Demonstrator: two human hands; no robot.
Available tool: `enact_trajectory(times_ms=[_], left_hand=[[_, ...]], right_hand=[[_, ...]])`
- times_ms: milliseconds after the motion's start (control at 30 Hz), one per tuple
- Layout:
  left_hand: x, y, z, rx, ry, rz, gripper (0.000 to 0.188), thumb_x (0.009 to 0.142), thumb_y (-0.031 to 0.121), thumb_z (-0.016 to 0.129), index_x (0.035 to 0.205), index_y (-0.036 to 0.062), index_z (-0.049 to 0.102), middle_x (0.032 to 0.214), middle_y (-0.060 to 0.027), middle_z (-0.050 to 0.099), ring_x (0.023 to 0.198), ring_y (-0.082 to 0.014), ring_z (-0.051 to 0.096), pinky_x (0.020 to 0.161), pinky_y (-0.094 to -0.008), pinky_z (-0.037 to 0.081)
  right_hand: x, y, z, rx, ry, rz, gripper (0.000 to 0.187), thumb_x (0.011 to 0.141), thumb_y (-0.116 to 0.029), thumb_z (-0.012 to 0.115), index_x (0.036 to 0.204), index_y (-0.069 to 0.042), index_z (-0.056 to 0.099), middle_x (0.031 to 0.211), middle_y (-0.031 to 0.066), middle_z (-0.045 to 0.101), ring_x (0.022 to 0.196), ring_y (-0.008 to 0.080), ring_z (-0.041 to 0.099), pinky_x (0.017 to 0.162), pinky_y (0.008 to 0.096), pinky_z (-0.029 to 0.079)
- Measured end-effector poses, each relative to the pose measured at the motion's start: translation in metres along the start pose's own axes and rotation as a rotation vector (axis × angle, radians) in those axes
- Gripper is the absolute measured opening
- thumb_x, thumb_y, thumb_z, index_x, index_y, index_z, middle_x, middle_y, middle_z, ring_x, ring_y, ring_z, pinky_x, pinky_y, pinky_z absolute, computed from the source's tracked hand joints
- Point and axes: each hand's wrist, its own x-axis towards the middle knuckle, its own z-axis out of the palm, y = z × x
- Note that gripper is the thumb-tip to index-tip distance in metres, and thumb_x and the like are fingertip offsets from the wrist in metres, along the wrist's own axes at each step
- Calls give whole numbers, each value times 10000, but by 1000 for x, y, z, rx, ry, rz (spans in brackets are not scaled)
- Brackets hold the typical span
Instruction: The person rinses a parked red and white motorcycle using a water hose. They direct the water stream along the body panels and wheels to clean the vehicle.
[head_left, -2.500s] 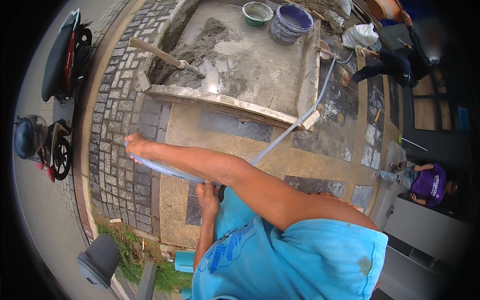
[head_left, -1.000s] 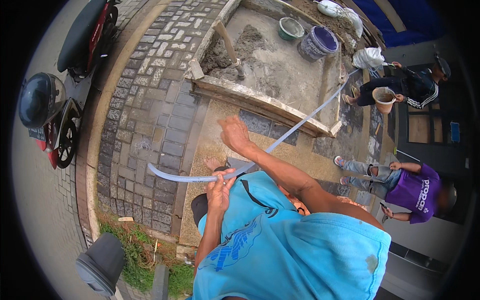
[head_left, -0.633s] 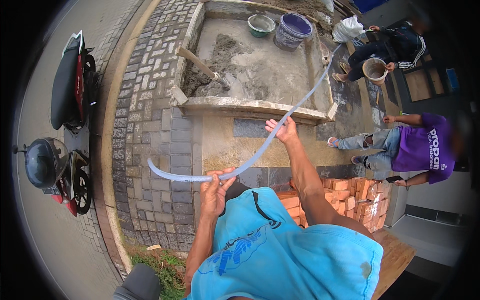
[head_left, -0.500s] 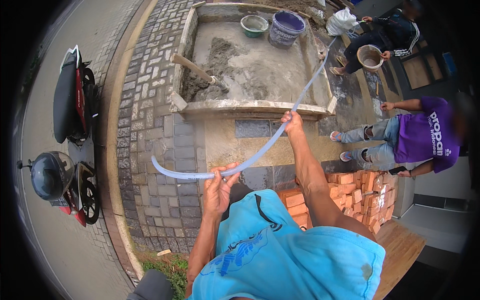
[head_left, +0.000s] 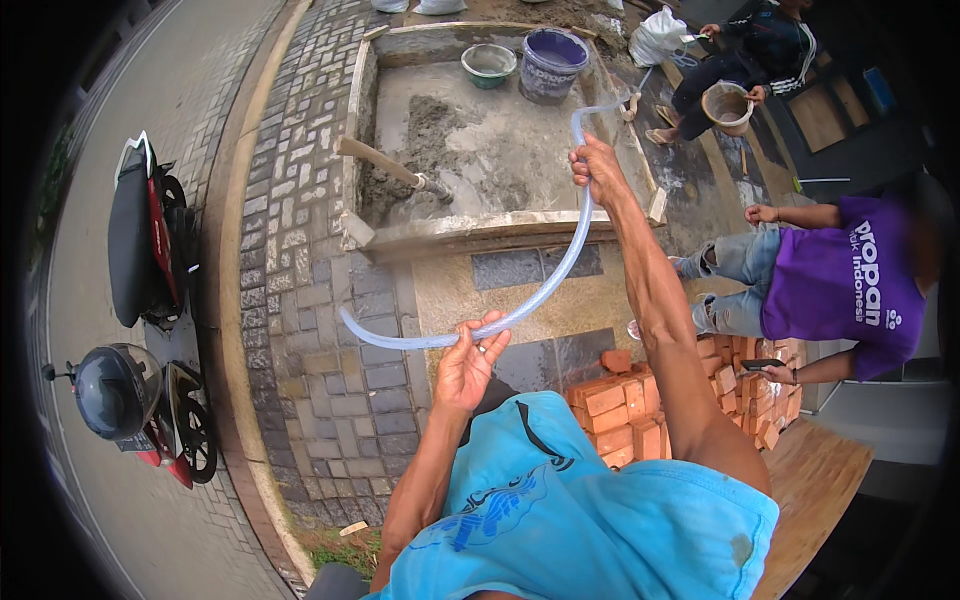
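Note:
A clear bluish hose point(head_left: 553, 283) runs in a curve between my two hands. My left hand point(head_left: 468, 362), a ring on one finger, pinches it near its free end, which sticks out to the left over the pavers. Farther off, my right hand point(head_left: 598, 170) is wrapped round the hose with the arm stretched forward. Beyond that fist the hose bends and leads right, over the side of a wooden-framed mortar trough point(head_left: 500, 222). Wet grey mortar point(head_left: 430, 140) lies in the trough, and a wooden-handled tool point(head_left: 385, 165) stands tilted in it.
A purple bucket point(head_left: 553, 68) and a green-rimmed basin point(head_left: 488, 66) sit in the trough. Bricks point(head_left: 615, 405) are stacked at my right. One person point(head_left: 740, 70) holds a pail point(head_left: 728, 104); another point(head_left: 830, 270) in purple holds a phone. A motorcycle point(head_left: 150, 230) and a helmet point(head_left: 112, 390) are at left.
My right hand has moved forward over the trough, and the hose now bends sharply beyond it. My left hand has shifted slightly right with the free end. The view has turned a little.

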Motion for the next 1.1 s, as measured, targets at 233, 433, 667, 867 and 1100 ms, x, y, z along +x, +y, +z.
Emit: enact_trajectory(times_ms=[233,433,667,867,1100], left_hand=[[-44,52,-59,118,194,47,234,977,212,547,1064,0,595,1209,-214,600,1202,-360,549,1011,-463,501],[-41,18,-59,155,141,-123,263,986,288,530,1049,44,606,1183,-185,622,1194,-343,561,965,-480,509],[-50,-9,-97,44,277,-211,221,947,286,597,1017,77,593,1160,-154,638,1160,-307,587,932,-464,517],[-59,-16,-98,13,250,-184,192,944,251,602,1016,74,584,1122,-144,650,1135,-298,601,927,-461,519],[-83,3,-119,4,232,-93,177,942,215,601,1019,56,596,1114,-156,655,1123,-315,610,924,-483,524]], right_hand=[[-50,182,-37,200,498,380,447,867,43,393,1242,-196,429,673,25,469,439,89,364,366,274,307],[-137,224,-158,298,1020,399,205,903,-31,396,1041,-165,468,638,27,451,430,112,367,370,289,291],[-176,167,-226,325,1238,251,105,920,-73,395,896,-92,496,612,38,484,418,123,396,375,293,276],[-154,95,-196,403,1021,12,68,886,-25,443,846,-61,485,640,44,479,438,122,391,379,290,301],[-154,62,-82,122,589,-14,518,846,20,450,1350,-95,463,667,11,468,460,77,388,383,252,325]])
